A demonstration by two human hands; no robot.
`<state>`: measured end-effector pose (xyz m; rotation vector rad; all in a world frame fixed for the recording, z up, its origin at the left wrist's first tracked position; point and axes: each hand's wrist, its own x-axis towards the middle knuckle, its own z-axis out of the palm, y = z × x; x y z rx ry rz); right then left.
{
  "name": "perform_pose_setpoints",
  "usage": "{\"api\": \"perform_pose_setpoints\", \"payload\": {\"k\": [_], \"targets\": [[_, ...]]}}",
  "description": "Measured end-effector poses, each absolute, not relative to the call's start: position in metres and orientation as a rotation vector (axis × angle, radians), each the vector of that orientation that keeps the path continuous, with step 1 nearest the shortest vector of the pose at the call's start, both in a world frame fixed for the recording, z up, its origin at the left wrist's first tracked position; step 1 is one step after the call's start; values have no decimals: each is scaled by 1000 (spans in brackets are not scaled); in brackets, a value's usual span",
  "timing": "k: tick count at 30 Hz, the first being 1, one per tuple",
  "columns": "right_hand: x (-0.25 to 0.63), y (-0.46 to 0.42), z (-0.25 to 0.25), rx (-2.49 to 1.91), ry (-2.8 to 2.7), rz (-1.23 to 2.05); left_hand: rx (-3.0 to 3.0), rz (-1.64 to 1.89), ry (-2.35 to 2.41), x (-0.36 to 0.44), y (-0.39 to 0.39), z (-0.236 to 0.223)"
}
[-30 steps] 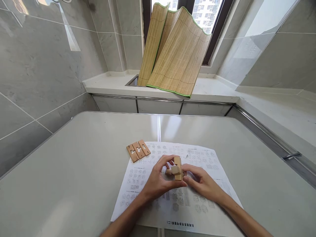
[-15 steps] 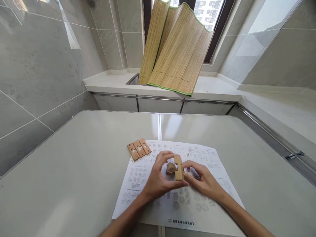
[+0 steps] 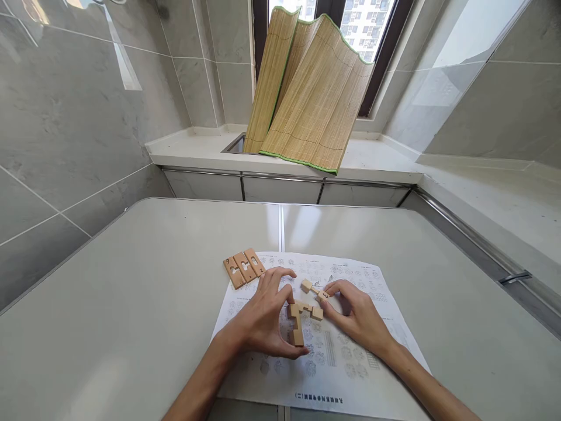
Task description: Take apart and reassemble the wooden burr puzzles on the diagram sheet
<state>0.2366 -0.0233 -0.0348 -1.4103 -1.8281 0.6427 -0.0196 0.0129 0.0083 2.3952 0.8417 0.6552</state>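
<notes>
Our left hand (image 3: 272, 318) had moved toward seven o'clock, gripping a pale, notched wooden bar (image 3: 297, 335); at its one o'clock, our right hand (image 3: 356, 314) pinched a narrow-waisted, dark-marked piece (image 3: 307, 285), a twin-ended block (image 3: 317, 314) between.

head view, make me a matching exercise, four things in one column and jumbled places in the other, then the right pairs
1. Three flat brown wooden plates with cut-outs
2. Notched pale wooden block
3. Farther thin-waisted pale wooden bar
4. Green-edged tan slatted mat

A. In front of the window
B. At the fingertips of the right hand
C. At the far left corner of the printed white paper sheet
D. Between thumb and index finger of the left hand

Pairs: 1-C, 2-D, 3-B, 4-A
</notes>
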Motion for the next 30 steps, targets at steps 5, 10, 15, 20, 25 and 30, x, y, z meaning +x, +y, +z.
{"api": "perform_pose_setpoints", "payload": {"k": [5,10,15,20,25,30], "targets": [[236,-25,-35,-1442,-1885,584,2461,648,895,-20,16,-1],[236,-26,-36,-1348,-2044,514,2491,708,1014,-17,18,-12],[236,-28,-36,-1289,-2173,471,2510,681,1032,-14,18,-16],[236,-30,-36,-1219,-2245,522,2526,617,985,-12,17,-13],[235,-31,-33,-1192,-2256,576,2502,569,886,-8,15,-12],[235,-32,-32,-1121,-2273,650,2492,554,857,-4,11,-12]]}}
